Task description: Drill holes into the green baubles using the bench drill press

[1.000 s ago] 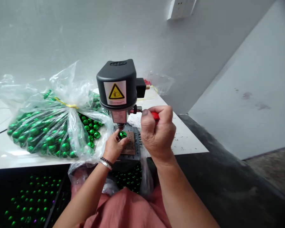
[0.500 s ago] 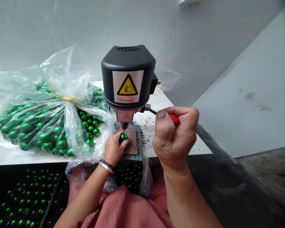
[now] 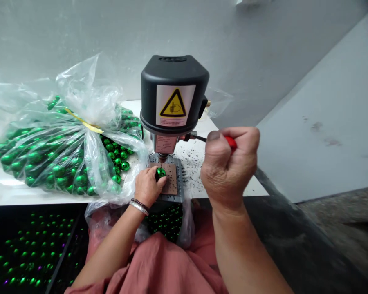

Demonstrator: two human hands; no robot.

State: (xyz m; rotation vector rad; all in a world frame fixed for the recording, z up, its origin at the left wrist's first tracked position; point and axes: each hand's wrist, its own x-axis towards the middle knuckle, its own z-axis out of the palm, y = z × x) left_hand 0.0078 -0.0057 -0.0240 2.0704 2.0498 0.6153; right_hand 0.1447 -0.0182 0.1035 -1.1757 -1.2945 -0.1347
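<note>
Left hand pinches a green ball under the drill press; right hand grips its lever

The green ball sits directly below the chuck of the drill press, on a brown board that lies on the machine's grey base. The left hand comes in from the left of the drill press, its thumb and fingers closed around the ball's near and left sides. The thin drill bit points down at the top of the ball; whether its tip is inside cannot be told. To the right of the drill press, the right hand is folded in a fist around the red knob at the end of the lever.

Left of the drill press, a large clear plastic bag, gathered with a yellow tie, is full of green balls. More loose green balls lie between it and the drill press. Dark shavings are scattered over the white table to the right of the base. Below and in front of the drill press, many small shiny green balls show in a dark space, with others farther to its lower left. A yellow warning triangle faces forward on the drill press's black housing.
</note>
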